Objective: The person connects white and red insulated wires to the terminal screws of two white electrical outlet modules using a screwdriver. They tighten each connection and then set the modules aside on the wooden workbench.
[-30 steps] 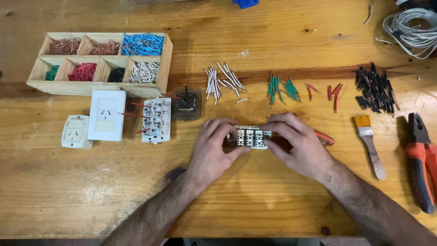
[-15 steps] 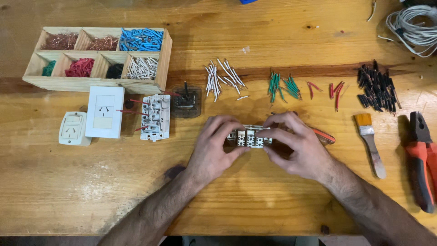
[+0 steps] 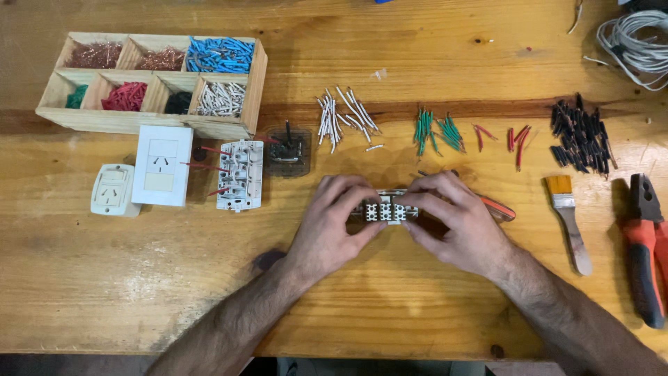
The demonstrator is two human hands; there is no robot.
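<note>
We pinch a white outlet module (image 3: 385, 211) between left hand (image 3: 332, 226) and right hand (image 3: 456, 223), fingers curled around it, above the wooden workbench (image 3: 390, 63).

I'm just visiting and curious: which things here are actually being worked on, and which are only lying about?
In hand:
left hand
right hand
small white socket module

Lying about:
wooden compartment box
flat paintbrush
red-handled pliers
black wire pieces
</note>
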